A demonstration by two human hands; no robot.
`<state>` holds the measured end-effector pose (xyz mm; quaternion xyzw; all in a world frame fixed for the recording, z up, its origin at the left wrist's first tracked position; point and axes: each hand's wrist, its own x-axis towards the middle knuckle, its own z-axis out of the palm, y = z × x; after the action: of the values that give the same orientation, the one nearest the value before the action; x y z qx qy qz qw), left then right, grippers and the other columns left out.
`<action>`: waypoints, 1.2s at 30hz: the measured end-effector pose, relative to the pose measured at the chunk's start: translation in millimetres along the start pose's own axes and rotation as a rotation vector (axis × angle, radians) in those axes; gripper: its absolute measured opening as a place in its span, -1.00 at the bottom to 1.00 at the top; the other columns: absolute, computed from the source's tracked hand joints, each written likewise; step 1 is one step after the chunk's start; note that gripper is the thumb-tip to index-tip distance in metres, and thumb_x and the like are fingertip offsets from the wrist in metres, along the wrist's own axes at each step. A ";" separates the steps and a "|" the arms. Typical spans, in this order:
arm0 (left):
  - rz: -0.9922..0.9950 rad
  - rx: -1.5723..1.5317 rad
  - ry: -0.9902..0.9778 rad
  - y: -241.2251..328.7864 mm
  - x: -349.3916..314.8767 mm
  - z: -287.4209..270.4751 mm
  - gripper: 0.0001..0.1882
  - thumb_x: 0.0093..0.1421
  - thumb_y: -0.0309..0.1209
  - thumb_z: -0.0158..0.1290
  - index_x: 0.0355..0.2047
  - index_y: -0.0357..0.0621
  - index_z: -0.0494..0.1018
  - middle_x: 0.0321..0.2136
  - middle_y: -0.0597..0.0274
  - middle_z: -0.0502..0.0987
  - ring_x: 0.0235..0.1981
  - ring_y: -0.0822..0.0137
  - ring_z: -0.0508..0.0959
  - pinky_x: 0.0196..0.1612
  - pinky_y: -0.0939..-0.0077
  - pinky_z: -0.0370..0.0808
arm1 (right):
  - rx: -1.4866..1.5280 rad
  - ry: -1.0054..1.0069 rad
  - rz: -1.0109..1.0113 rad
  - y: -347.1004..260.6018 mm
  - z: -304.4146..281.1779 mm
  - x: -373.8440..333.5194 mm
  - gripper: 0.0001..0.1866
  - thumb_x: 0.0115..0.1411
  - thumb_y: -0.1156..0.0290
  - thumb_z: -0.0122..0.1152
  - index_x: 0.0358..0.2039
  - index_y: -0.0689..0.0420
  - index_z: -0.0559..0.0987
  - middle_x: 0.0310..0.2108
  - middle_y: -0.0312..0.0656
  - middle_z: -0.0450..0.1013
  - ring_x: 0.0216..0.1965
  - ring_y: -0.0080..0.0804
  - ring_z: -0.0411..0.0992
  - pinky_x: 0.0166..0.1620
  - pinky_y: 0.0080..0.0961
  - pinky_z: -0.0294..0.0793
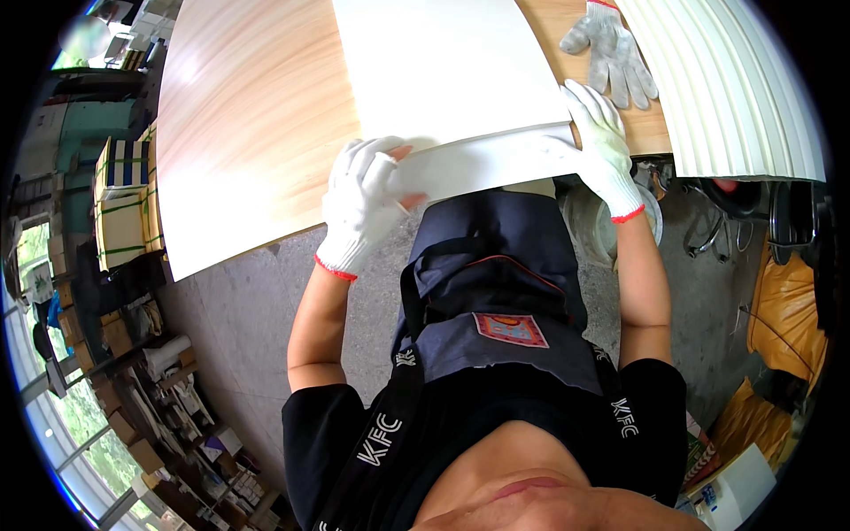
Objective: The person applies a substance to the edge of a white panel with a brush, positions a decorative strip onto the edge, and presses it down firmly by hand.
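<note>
A large white sheet (452, 71) lies on the wood-grain table (257, 115), with a paler white strip (482, 164) along its near edge. My left hand (359, 199), in a white glove with a red cuff and bare fingertips, is at the strip's left end. Its fingers are bent, and the slightly blurred thumb stands apart from them. My right hand (602, 146), gloved likewise, rests at the sheet's right edge. Its fingers are stretched out and its thumb lies over the strip. I see nothing gripped in either hand.
A grey glove (611, 57) lies on the table at the far right, beside a stack of ribbed white sheets (726, 88). Below the table edge stands a pale bucket (593, 226). Strapped boxes (122, 199) are at the left, yellow bags (784, 310) at the right.
</note>
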<state>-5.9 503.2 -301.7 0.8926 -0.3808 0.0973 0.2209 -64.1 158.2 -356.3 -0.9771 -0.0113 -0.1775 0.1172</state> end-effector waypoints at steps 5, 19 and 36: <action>-0.043 0.057 -0.099 14.1 7.1 -4.3 -0.24 -0.38 -0.25 0.49 -0.07 -0.07 0.48 -0.09 0.21 0.53 -0.05 0.07 0.52 -0.02 0.17 0.48 | 0.020 -0.004 -0.012 -1.8 -1.0 1.2 -0.07 0.05 -0.21 0.32 0.28 0.12 0.32 0.30 -0.17 0.25 0.35 -0.17 0.13 0.39 -0.17 0.06; 0.037 0.309 -0.177 27.4 22.5 -20.0 -0.59 -0.06 -0.46 0.29 -0.14 0.08 0.55 0.03 0.33 0.55 -0.35 0.25 0.61 -0.36 0.39 0.58 | 0.128 -0.353 -0.221 -40.5 -53.0 65.8 -0.60 0.30 0.02 0.06 -0.11 0.01 0.68 -0.14 -0.19 0.56 -0.12 -0.19 0.46 -0.02 -0.21 0.39; -0.416 -0.144 -0.292 -22.1 56.4 -10.6 -0.79 0.23 -0.31 0.18 -0.24 -0.17 0.63 -0.38 0.33 0.61 -0.46 0.47 0.54 -0.31 0.55 0.46 | 0.314 -0.793 0.058 -17.9 -36.7 117.1 -0.51 -0.03 -0.02 0.46 -0.30 0.17 0.66 -0.58 -0.21 0.50 -0.46 -0.45 0.48 -0.35 -0.43 0.44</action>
<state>49.0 485.9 -280.2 0.9383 -0.2226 -0.1073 0.2418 31.9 164.7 -277.9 -0.9398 -0.0550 0.2195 0.2562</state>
